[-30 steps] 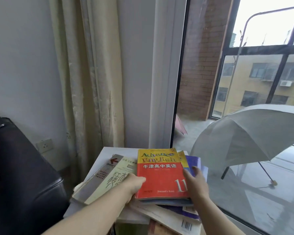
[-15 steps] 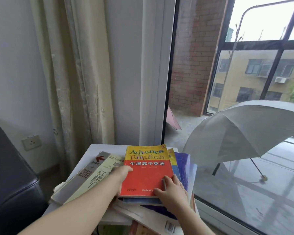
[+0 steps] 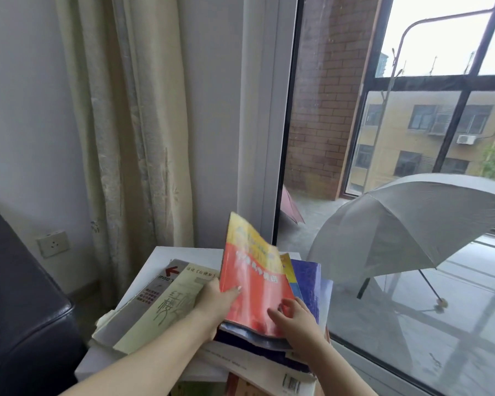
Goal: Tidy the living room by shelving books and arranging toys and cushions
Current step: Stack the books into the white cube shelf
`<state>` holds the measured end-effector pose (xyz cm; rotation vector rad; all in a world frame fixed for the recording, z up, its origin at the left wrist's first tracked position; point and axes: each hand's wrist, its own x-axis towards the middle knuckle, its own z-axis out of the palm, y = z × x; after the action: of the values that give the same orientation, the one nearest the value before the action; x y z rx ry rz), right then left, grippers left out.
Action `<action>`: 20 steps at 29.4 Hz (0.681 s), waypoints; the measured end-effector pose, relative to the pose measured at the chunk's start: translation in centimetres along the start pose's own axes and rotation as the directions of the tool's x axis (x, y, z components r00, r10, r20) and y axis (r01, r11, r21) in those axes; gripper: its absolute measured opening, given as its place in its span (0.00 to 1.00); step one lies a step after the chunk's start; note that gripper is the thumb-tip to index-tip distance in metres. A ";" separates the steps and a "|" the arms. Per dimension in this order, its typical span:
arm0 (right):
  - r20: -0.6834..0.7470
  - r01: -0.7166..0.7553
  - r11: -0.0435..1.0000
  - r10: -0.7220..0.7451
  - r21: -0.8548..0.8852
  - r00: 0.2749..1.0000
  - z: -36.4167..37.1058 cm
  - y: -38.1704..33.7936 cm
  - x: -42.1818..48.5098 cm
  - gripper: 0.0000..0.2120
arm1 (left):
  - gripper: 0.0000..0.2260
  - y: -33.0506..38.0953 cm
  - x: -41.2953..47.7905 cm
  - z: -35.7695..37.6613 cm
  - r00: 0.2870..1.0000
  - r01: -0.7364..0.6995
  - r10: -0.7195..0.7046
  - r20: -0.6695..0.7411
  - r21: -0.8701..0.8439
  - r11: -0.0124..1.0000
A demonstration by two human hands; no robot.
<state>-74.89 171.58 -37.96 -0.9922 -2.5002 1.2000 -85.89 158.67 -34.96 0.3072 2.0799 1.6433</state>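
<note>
- Red book (image 3: 255, 284), far edge lifted, atop a book stack (image 3: 306, 284) on the white table (image 3: 183, 252)
- Left grip (image 3: 215, 301) holds its left edge, thumb on cover
- Right grip (image 3: 300, 321) pinches its near right corner, fingers (image 3: 287, 305) curled

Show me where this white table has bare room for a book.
The back strip of the white table, between the wall and the book pile, is bare, plus a sliver along its left edge beside the grey book. The middle and right are crowded with overlapping books, with left hand and right hand on the red book.
</note>
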 end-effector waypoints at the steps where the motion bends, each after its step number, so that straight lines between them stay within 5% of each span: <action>1: -0.007 -0.039 0.996 0.040 0.079 0.999 0.1 0.0 0.1 0.31 | 0.07 0.6 -0.6 0.0 0.997 -0.078 0.078 0.019 -0.016 0.997; 5: -0.094 -0.088 0.879 0.149 0.469 0.984 -0.1 1.1 2.0 0.56 | 0.04 3.8 -3.0 -1.7 0.943 -0.299 0.312 0.118 -0.112 0.948; 8: 0.056 -0.126 0.586 0.136 0.800 0.989 -2.0 -2.2 0.5 0.39 | 0.11 5.8 -4.2 -3.3 0.911 -0.290 0.358 0.206 -0.299 0.909; 11: 0.036 -0.023 0.528 -0.014 0.849 0.999 -3.8 -5.2 0.1 0.14 | 0.16 7.0 -5.0 -5.8 0.895 -0.313 0.399 0.197 -0.358 0.879; 15: -0.200 0.255 0.520 -0.159 0.815 0.967 -4.6 -8.8 -1.3 0.12 | 0.09 6.6 -4.6 -8.9 0.902 -0.413 0.429 0.047 -0.191 0.891; 20: -0.181 0.265 0.517 -0.209 0.814 0.961 -1.7 -11.0 -3.6 0.11 | 0.15 4.8 -4.7 -11.8 0.906 -0.421 0.423 0.023 -0.054 0.905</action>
<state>-76.75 165.40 -28.18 -0.3743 -1.5391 1.9104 -88.16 147.73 -27.23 0.8133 2.0429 1.9084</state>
